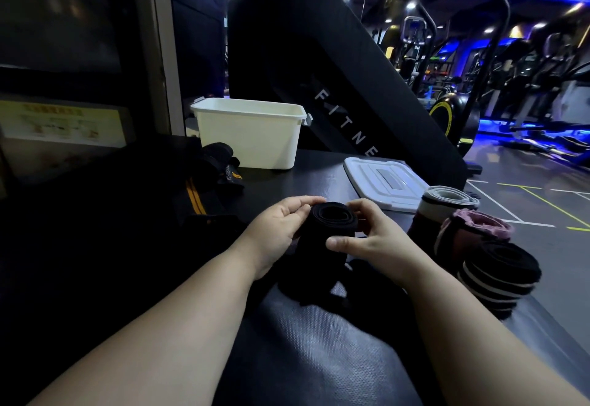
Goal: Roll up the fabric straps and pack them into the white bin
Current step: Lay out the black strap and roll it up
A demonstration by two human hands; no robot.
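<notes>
A black fabric strap (329, 223) is partly wound into a roll above the dark table, its loose tail hanging down to the surface. My left hand (281, 223) grips the roll's left side, and my right hand (367, 233) pinches its right side with the thumb across the front. The white bin (252, 137) stands open at the back of the table, its inside hidden. Three rolled straps stand at the right edge: a grey-white one (447, 201), a pink one (472, 230) and a black striped one (501, 274).
The bin's white lid (383, 182) lies flat to the right of the bin. Unrolled black straps with orange stripes (207, 182) lie at the left. A large black fitness machine (319, 70) rises behind the table. The table's right edge drops to the gym floor.
</notes>
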